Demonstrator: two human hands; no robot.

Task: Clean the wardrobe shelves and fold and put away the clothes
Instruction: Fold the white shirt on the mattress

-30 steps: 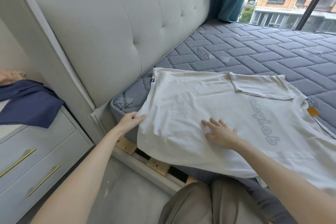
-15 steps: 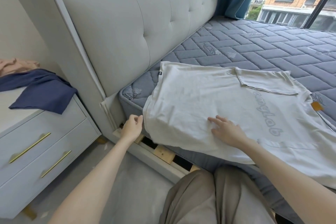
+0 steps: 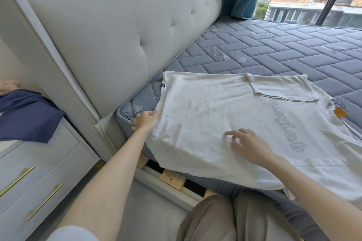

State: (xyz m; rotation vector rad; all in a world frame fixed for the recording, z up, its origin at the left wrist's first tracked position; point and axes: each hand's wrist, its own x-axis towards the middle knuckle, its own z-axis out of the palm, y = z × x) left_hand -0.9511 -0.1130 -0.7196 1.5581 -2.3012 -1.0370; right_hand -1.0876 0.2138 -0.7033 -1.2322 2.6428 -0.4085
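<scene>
A white T-shirt (image 3: 211, 123) with pale grey lettering lies spread on the grey quilted mattress (image 3: 274, 53), its near part hanging over the bed's edge. One sleeve is folded in over the chest. My left hand (image 3: 144, 120) pinches the shirt's left hem edge at the mattress corner. My right hand (image 3: 248, 145) rests flat on the cloth with fingers spread, pressing it down near the middle.
A padded grey headboard (image 3: 121, 31) stands to the left of the bed. A grey nightstand (image 3: 39, 172) with gold handles carries a navy garment (image 3: 27, 115) and a pinkish one (image 3: 7, 84). Wooden bed slats (image 3: 172, 179) show under the mattress. My knees (image 3: 225, 219) are close to the bed frame.
My left hand moved from below the mattress corner up to the shirt's left edge and took hold of it. The right hand stayed pressed on the shirt.
</scene>
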